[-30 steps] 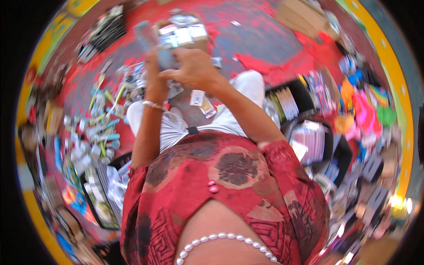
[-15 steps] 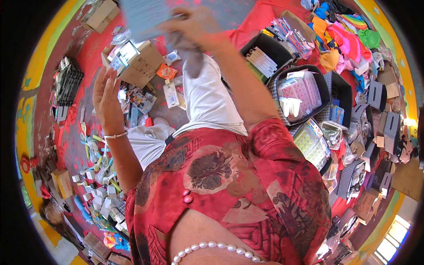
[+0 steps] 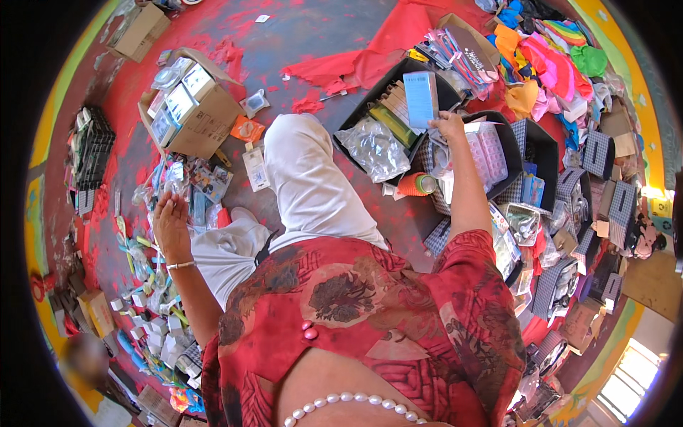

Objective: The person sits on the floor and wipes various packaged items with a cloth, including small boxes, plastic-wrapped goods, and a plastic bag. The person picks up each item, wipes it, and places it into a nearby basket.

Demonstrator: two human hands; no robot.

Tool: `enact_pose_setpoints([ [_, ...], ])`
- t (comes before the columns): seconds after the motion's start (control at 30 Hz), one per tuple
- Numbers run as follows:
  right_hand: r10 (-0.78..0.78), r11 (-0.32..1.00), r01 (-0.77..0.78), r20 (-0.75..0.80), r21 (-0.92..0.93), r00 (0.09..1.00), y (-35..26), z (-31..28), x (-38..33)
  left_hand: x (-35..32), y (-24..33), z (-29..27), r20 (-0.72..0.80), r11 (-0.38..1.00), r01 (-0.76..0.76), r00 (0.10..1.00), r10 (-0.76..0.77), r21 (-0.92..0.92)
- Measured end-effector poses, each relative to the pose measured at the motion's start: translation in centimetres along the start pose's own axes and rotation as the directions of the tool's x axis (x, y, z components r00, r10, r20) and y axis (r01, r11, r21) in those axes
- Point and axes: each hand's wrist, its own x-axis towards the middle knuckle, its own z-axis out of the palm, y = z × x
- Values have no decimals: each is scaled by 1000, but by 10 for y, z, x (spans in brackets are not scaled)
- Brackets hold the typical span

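My right hand (image 3: 448, 127) is closed on the lower corner of a flat light-blue box (image 3: 421, 99). The box stands nearly upright over a black bin (image 3: 453, 91), where a clear plastic bag (image 3: 375, 151), a green packet and several pale sticks lie. Just below that hand sits another bin with pink packs (image 3: 485, 153), and an orange roll-shaped thing (image 3: 416, 185) is beside it. My left hand (image 3: 171, 219) is raised at the left, fingers loosely stretched with nothing seen in them, close to a pile of small packaged goods (image 3: 212, 179).
An open cardboard box (image 3: 206, 122) filled with packages stands ahead on the left. Checked bins (image 3: 558, 285) crowd the right side, with bright cloths (image 3: 551, 64) beyond them. Small white boxes (image 3: 167, 331) litter the floor at the left. Red sheeting (image 3: 388, 50) lies ahead.
My right hand has swung from the upper middle to the bins on the right, carrying the blue box. My left hand has dropped lower.
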Motion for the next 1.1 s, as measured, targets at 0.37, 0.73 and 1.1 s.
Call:
enact_pose_setpoints([
  [0.37,16,679,-67,-77,-731,997,-1,61,28,12,-13,5,-194,976,98,979,-60,192],
  [0.73,203,859,-65,222,-508,954,45,81,31,18,-19,3,-199,980,186,965,-169,71],
  [1.1,155,816,-70,100,-574,983,24,80,62,26,-22,23,-191,944,223,965,-179,243],
])
